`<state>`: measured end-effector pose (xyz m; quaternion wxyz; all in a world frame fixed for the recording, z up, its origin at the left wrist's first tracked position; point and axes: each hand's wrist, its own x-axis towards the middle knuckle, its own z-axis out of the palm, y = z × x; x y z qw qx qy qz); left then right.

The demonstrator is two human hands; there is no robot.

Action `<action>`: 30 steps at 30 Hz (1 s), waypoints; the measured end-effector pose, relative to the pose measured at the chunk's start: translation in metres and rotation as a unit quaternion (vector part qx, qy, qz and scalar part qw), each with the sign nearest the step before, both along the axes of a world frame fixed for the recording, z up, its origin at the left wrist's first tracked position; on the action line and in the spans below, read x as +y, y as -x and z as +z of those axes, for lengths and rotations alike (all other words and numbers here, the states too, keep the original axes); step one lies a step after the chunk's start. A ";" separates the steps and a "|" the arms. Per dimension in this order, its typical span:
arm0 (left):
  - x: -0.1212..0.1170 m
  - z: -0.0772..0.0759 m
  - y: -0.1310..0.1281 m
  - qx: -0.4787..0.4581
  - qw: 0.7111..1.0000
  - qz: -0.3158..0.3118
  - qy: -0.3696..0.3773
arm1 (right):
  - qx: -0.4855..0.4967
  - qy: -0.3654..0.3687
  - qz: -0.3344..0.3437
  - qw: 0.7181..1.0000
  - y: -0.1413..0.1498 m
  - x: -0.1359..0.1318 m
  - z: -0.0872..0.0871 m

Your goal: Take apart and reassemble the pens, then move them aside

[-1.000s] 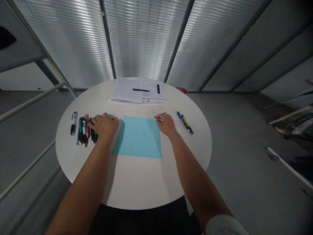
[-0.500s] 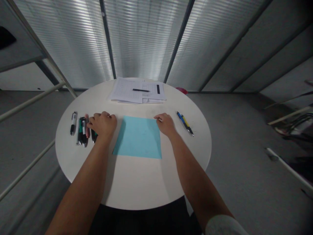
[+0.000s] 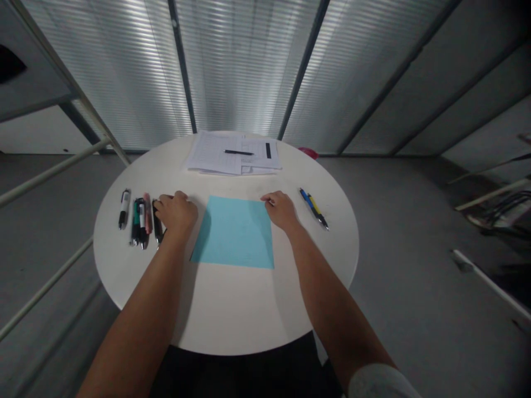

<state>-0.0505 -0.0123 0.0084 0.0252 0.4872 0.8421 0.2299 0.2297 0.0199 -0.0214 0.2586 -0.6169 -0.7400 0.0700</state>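
Observation:
A light blue sheet of paper (image 3: 234, 232) lies flat in the middle of the round white table (image 3: 232, 309). My left hand (image 3: 177, 213) sits just left of the sheet, fingers curled onto the top of a black pen (image 3: 157, 224). That pen is the rightmost in a row of several pens (image 3: 139, 218). My right hand (image 3: 282, 210) rests at the sheet's far right corner. Its fingers are pinched round a small pale thing that I cannot make out.
A stack of white printed papers (image 3: 232, 157) with a black pen (image 3: 239, 152) on top lies at the table's far edge. A blue pen and a yellow pen (image 3: 314, 208) lie right of my right hand. Pale rails (image 3: 50, 171) stand to the left.
My left hand has drawn slightly back and to the right, uncovering more of the pens in the row. The right hand and the blue sheet have stayed put.

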 end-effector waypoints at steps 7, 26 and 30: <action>0.003 -0.005 0.005 0.008 0.999 -0.037 -0.001 | 0.006 0.003 0.002 1.000 0.001 -0.001 0.002; 0.001 -0.016 -0.050 -0.092 0.861 -0.431 -0.256 | 0.153 -0.042 0.043 0.986 0.009 -0.007 0.010; 0.000 -0.015 -0.052 -0.116 0.841 -0.455 -0.268 | 0.318 0.036 0.111 0.941 0.020 -0.012 0.013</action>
